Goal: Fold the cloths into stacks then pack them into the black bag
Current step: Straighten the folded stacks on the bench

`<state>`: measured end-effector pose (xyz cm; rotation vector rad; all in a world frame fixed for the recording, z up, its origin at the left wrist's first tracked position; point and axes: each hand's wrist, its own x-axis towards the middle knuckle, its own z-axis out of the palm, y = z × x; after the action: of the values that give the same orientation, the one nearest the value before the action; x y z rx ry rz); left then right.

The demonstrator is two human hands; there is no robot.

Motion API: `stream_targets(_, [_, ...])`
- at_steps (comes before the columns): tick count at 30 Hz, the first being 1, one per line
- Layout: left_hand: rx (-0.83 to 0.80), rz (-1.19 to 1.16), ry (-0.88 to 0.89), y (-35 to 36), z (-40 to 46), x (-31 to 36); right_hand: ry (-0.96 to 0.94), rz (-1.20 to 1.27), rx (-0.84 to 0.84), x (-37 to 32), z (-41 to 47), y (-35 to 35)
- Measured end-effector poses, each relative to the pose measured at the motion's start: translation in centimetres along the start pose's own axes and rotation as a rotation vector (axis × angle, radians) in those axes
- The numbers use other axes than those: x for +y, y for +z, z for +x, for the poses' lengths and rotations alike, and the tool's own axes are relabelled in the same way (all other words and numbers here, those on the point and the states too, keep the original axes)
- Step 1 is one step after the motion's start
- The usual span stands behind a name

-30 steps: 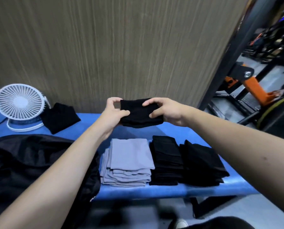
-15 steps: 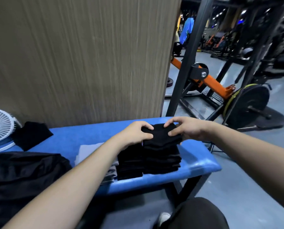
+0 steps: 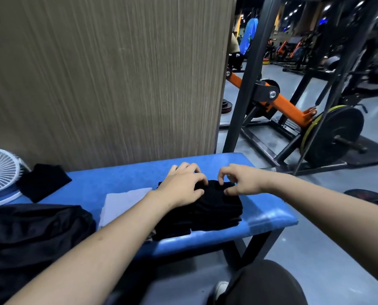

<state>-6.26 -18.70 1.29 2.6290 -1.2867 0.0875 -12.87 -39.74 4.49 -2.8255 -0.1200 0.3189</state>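
Note:
A folded black cloth [image 3: 214, 192] lies on top of the right-hand black stack [image 3: 216, 214] on the blue bench [image 3: 269, 214]. My left hand [image 3: 183, 186] rests on the cloth's left end with bent fingers gripping it. My right hand [image 3: 240, 181] pinches its right end between thumb and curled forefinger. A second black stack [image 3: 172, 230] sits just left, partly under my left forearm. Left of that is a grey stack [image 3: 122, 201]. The black bag [image 3: 29, 234] lies crumpled at the bench's left end.
A white fan [image 3: 0, 172] stands at the far left, with a loose black cloth [image 3: 42, 183] beside it. A wood-grain panel [image 3: 117, 73] backs the bench. A weight machine with a plate [image 3: 333, 133] stands to the right. My knee [image 3: 260, 285] is below.
Both hands brought the folded black cloth down from the air and to the right onto the black stack. The view has swung right.

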Motion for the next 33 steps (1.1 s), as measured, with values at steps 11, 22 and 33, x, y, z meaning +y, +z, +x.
stream_targets(11, [-0.049, -0.02, 0.031, 0.4, -0.8, -0.7, 0.137, -0.284, -0.321, -2.3, 1.9, 0.7])
stream_targets(22, [0.321, -0.117, -0.59, -7.0, -11.7, -20.9, -0.113, -0.136, -0.15, -18.8, 14.8, 0.1])
stream_targets(33, [0.053, -0.123, -1.031, -3.9, -20.5, -33.5, -0.248, 0.04, -0.086, -34.4, 30.1, 9.9])
